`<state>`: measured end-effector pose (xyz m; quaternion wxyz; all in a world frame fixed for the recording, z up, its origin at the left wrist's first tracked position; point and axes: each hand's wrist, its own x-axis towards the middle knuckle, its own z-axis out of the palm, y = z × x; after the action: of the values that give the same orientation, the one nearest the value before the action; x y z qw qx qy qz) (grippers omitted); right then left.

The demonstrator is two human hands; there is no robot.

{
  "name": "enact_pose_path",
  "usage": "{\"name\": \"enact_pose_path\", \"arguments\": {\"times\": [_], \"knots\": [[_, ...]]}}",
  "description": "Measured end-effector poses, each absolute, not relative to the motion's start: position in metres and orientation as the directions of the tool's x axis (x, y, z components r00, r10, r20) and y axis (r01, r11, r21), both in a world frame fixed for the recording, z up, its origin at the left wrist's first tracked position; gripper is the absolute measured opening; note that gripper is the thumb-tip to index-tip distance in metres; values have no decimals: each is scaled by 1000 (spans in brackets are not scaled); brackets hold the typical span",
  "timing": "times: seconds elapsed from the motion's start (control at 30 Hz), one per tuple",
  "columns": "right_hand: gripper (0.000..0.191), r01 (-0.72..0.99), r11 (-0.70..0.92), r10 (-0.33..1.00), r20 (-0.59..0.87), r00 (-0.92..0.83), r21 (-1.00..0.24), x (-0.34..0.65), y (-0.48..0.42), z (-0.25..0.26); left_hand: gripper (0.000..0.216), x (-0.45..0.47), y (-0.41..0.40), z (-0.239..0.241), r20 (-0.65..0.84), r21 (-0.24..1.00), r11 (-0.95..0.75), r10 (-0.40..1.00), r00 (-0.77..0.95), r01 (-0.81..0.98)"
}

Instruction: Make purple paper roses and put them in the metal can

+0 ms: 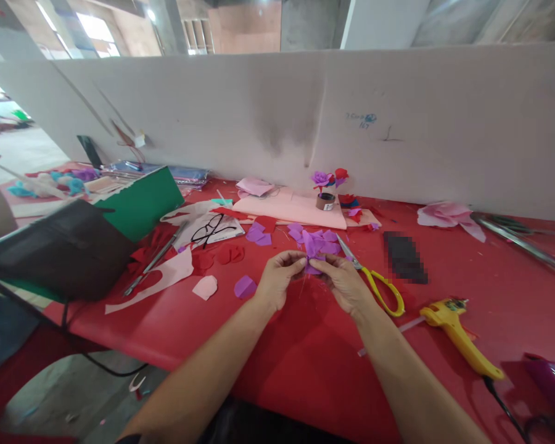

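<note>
Between both hands, above the red table [305,345], is a purple paper flower [312,245] with upright petals. My left hand [281,274] pinches its base from the left, thumb and fingertips together. On the other side my right hand [341,279] grips the same flower with thumb and fingers. Loose purple petals [330,243] lie just behind the hands. Yellow-handled scissors [383,288] rest beside my right hand, blades pointing away. A single purple petal [245,287] and a pale pink petal [205,287] lie left of my left hand.
A yellow glue gun [462,339] with a cord lies at the right, near a dark pixelated object [404,256]. Black glasses [213,231], red paper petals [230,254] and a dark bag [60,246] are leftward. Finished flowers [321,179] stand in a brown tape roll [325,201] by the white partition [259,117].
</note>
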<state>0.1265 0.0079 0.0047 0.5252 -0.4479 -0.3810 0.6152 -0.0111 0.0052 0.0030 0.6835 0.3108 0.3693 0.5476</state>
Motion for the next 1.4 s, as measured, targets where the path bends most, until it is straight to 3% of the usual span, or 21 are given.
{"name": "enact_pose_path", "arguments": {"times": [0.23,0.57,0.87,1.4], "knots": [[19,-222,-49,999,-50,0,-974,123,5,10,31,-12,6,3,-226,825,280,960,168,-491],[16,-176,22,998,13,54,-984,124,5,10,33,-9,4,-1,-168,857,275,948,268,-435],[19,-230,-13,993,-39,108,-973,123,7,5,27,-6,4,2,-83,844,182,974,213,-505],[18,-386,2,977,-80,197,-922,116,4,4,22,-2,-1,3,-10,893,78,988,155,-444]]}}
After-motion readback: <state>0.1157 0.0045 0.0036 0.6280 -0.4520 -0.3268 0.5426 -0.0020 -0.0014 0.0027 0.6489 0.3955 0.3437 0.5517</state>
